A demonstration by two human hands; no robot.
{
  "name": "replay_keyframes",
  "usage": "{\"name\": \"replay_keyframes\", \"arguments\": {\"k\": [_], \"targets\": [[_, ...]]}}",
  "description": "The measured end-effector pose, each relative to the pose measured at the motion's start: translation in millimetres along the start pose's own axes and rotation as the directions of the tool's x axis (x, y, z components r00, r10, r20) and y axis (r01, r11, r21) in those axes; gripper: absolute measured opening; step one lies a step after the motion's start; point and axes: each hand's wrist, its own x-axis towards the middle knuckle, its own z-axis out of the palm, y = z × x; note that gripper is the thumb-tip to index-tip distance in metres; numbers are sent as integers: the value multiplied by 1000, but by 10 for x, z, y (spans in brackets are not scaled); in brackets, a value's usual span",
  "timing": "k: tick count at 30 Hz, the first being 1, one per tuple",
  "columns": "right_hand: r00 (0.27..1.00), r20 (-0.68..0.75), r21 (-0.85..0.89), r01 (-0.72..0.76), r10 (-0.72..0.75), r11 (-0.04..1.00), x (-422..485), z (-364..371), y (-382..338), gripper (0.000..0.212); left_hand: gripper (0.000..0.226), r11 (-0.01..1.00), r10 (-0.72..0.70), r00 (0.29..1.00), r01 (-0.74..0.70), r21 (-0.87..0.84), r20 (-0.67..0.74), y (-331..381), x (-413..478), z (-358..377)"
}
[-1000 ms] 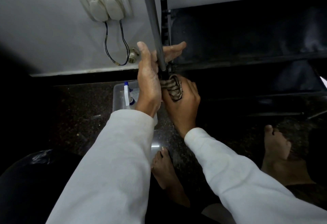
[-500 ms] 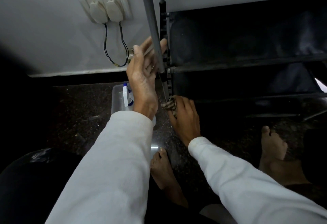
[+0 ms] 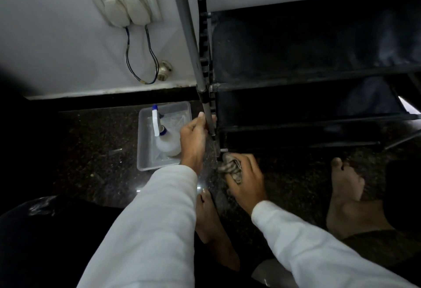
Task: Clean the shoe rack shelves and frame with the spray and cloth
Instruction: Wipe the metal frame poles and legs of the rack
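1. From where I stand, the step in hand looks like wiping the frame, not the shelves. The work is low on the grey metal upright pole (image 3: pixel 189 37) at the near corner of the black fabric-shelved shoe rack (image 3: pixel 307 55).
2. The left hand (image 3: pixel 193 139) has its grip curled round the lower part of that pole, thumb lying up along it. I take this as steadying the rack.
3. The right hand (image 3: pixel 247 180) has its grip bunched round a crumpled, striped grey-brown cloth (image 3: pixel 230 169). It pinches the folds and presses them against the very foot of the pole, just above the dark speckled stone floor (image 3: pixel 91 146).
4. The white plastic spray bottle with the blue-tipped trigger (image 3: pixel 167 144) stands upright in a shallow clear plastic tray (image 3: pixel 139 146) on the floor. It is just beside the left wrist, and neither hand touches it.
5. The shelves lie in deep shadow, so I cannot tell whether they are clean or dusty.
6. With the cloth at the bottom end of the pole, the next move probably calls for shifting it to another part of the frame, or onto a shelf. The right hand would have to slide away without dropping the cloth. If more spray is wanted, the left hand would have to let go of the pole and reach into the tray.
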Motion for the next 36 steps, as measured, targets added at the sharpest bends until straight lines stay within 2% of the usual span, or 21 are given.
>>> {"name": "replay_keyframes", "arguments": {"k": [3,5,9,13,17,21,23,28,30,32,36], "targets": [[993,38,22,-108,108,994,-146,-2,143,38,36,1000,-7,1000,7,2,-7,-51,29,52],[992,-1,39,-128,128,991,-82,13,98,34,37,1000,8,1000,-8,-4,-20,-77,51,69],[980,-171,90,-89,104,992,258,120,-248,35,30,998,35,998,-37,-46,-44,-140,116,43],[975,-218,102,-24,46,995,481,243,-428,32,22,996,84,995,-85,-4,-62,-218,202,-18],[983,-184,16,22,-19,1000,444,255,-362,36,25,998,58,997,-60,-36,-55,-253,225,-8],[978,-147,-82,136,-147,987,444,258,-317,34,50,997,79,996,-79,5,-50,-281,241,-22],[975,-87,-97,196,-204,976,413,270,-305,34,48,996,87,996,-86,23,-33,-288,240,-51],[981,44,-83,191,-188,978,382,200,-242,40,28,996,66,997,-67,59,28,-228,245,-110],[969,110,-74,231,-222,970,356,174,-230,43,28,996,66,997,-67,55,26,-209,242,-111],[967,97,-63,242,-235,968,316,145,-231,44,31,997,64,998,-65,52,21,-193,233,-105],[976,-23,-82,212,-215,974,381,101,-275,49,34,996,46,999,-48,71,28,-155,256,-105]]}}
